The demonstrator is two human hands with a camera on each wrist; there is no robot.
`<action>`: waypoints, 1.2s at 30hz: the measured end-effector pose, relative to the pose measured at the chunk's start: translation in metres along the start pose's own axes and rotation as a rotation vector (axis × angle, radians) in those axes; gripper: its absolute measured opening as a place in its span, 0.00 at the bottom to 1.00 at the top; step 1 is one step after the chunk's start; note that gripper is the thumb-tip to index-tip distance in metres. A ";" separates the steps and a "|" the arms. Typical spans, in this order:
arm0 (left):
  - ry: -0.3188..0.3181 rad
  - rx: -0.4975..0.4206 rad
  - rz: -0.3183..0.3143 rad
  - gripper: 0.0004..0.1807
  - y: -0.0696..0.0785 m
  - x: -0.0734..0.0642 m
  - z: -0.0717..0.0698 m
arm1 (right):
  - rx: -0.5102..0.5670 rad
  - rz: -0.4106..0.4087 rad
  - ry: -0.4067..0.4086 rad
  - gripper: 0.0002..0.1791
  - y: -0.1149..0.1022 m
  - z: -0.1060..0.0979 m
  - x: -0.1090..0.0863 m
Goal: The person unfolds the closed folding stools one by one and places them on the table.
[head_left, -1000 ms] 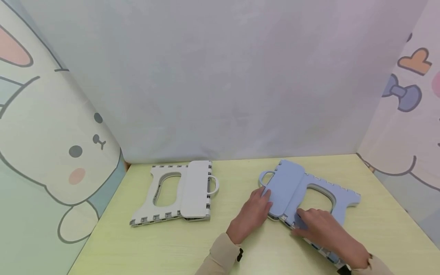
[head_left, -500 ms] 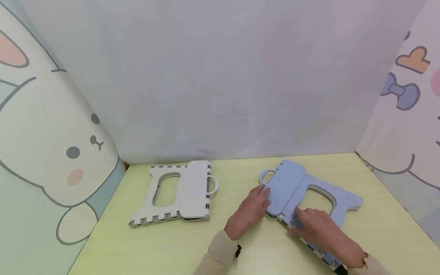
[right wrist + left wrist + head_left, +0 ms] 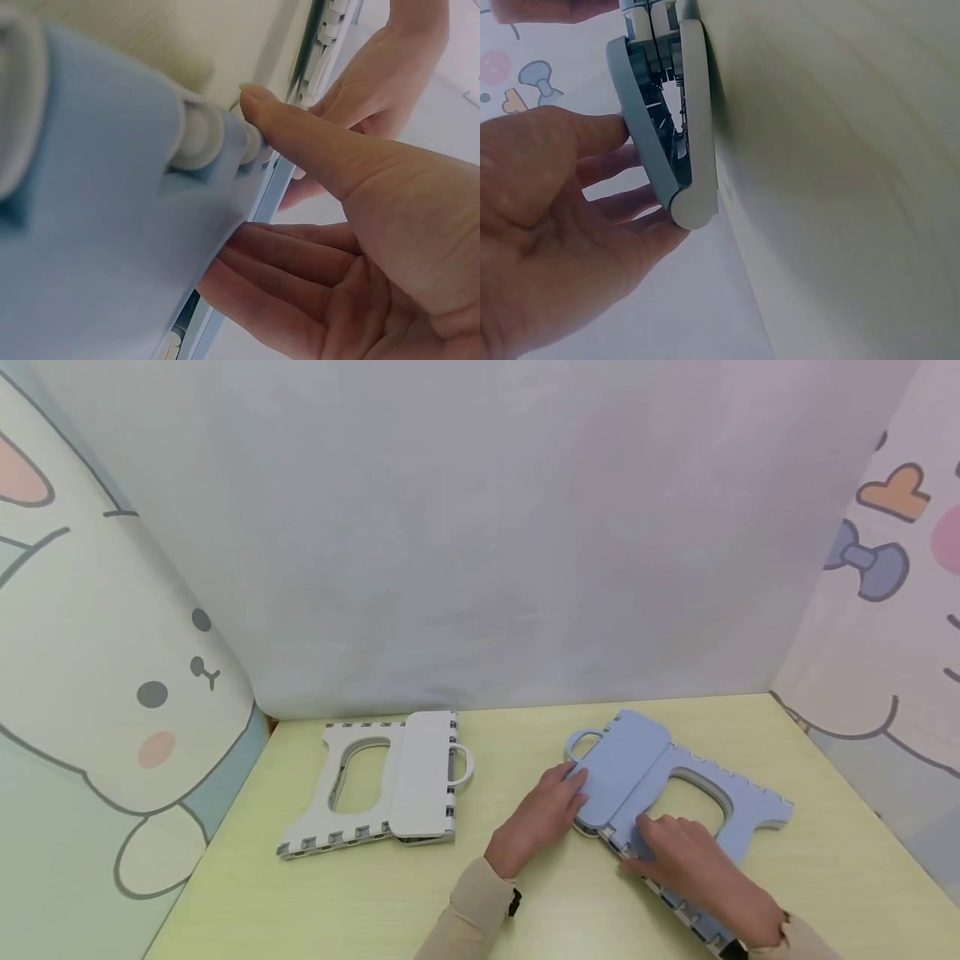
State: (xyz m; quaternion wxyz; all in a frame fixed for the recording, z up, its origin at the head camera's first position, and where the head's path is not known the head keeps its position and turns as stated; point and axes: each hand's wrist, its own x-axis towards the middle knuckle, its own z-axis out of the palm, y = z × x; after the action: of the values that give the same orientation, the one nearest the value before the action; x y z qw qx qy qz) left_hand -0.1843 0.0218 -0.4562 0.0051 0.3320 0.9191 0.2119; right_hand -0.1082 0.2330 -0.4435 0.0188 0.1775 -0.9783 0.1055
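A blue folding step stool [image 3: 626, 764] lies folded flat and slanted on the right part of the table, its loop handle [image 3: 576, 745] at the upper left. My left hand [image 3: 542, 817] rests along the handle end, fingers lying on the seat panel. In the left wrist view, that hand's thumb and fingertips touch the blue panel [image 3: 634, 112] above its pale half. My right hand [image 3: 693, 864] grips the near side of the leg frame, fingers in the oval opening and thumb over the hinged edge [image 3: 251, 142]. The fingertips inside the opening are hidden.
A white folding step stool [image 3: 423, 772], also folded flat, lies at the left of the pale yellow table [image 3: 360, 910], its loop handle facing the blue one. A plain backdrop [image 3: 487, 568] stands behind the table. Cartoon-printed sheets [image 3: 112, 693] hang at both sides.
The blue step stool has turned slightly clockwise in the head view, its near leg end swinging left. My right hand moves left with it, while my left hand stays at the handle end.
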 end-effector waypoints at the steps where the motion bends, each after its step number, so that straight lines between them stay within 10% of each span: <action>1: -0.001 0.008 0.004 0.23 -0.001 0.001 0.000 | 0.000 0.000 0.003 0.25 -0.001 0.000 0.000; 36: -0.045 -0.059 0.053 0.23 -0.014 0.012 -0.003 | -0.013 -0.019 0.046 0.25 -0.013 -0.001 0.005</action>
State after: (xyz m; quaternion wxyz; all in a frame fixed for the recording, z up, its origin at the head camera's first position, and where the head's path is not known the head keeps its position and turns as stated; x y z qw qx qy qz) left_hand -0.2026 0.0181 -0.4571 0.0300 0.3606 0.9030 0.2317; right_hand -0.1081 0.2191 -0.4399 0.0434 0.1840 -0.9765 0.1032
